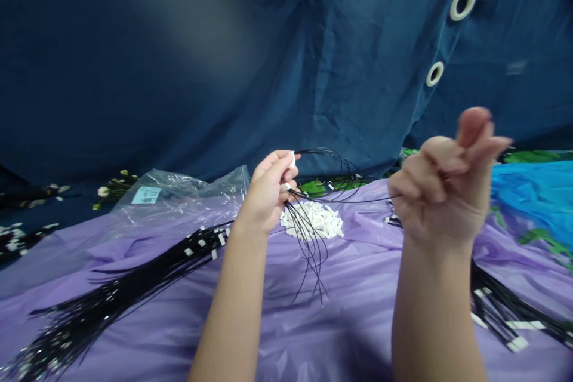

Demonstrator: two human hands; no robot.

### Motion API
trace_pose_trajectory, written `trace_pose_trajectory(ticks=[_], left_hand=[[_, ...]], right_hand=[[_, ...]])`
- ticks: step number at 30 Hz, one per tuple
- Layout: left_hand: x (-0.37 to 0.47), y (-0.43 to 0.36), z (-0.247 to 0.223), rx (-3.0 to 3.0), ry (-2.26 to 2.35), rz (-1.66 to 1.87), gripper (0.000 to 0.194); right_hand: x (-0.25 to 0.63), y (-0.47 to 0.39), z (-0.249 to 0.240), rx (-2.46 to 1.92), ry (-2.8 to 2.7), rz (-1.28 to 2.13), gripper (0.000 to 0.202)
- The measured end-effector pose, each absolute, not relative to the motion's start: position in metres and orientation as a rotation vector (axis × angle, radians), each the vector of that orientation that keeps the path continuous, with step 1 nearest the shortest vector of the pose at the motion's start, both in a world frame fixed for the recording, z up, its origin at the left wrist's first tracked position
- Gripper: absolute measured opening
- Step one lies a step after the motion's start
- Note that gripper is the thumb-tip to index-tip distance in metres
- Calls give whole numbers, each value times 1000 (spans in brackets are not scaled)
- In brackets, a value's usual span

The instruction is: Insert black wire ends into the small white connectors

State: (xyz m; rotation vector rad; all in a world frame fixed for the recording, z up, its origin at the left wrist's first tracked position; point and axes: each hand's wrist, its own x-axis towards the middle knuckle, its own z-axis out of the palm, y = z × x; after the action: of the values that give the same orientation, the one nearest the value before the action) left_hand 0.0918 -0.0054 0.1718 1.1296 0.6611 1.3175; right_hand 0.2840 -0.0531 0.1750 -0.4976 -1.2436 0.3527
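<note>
My left hand [268, 194] is closed on several thin black cords [308, 239], pinching a small white piece [292, 160] at the fingertips. A second white piece [287, 187] shows between its lower fingers. The cords loop out to the right and hang down below the hand. Raised at the right, my right hand [436, 182] is slightly blurred, its lower fingers curled. A single black cord [371, 199] runs almost straight from the left hand into those curled fingers; its end is hidden there. Behind the hanging cords lies a pile of small white pieces [316, 219].
Purple sheeting [358, 298] covers the table. Bundles of black cords with white tags lie at left [129, 286] and right [505, 304]. A clear plastic bag [179, 191] with a blue label lies at the back left. Blue sheeting [537, 191] is at right, before a dark blue curtain [201, 71].
</note>
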Motion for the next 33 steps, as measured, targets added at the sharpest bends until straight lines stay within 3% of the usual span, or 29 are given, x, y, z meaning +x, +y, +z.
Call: trace_pose_trajectory(ticks=[5,9,23,33], left_hand=[[92,-9,174,1152,616,1246,18],[92,-12,177,1147,572,1204,16],[93,-16,180,1198,583,1169,15],[93,-15,177,1245,620,1163,18]], right_hand=[[262,-47,167,-795,-1427,182,3],[252,-41,167,-879,-1527,-38,7],[254,-43,169,-888,-1573,-122,9],[253,-44,171,-873,-1678,-414,9]])
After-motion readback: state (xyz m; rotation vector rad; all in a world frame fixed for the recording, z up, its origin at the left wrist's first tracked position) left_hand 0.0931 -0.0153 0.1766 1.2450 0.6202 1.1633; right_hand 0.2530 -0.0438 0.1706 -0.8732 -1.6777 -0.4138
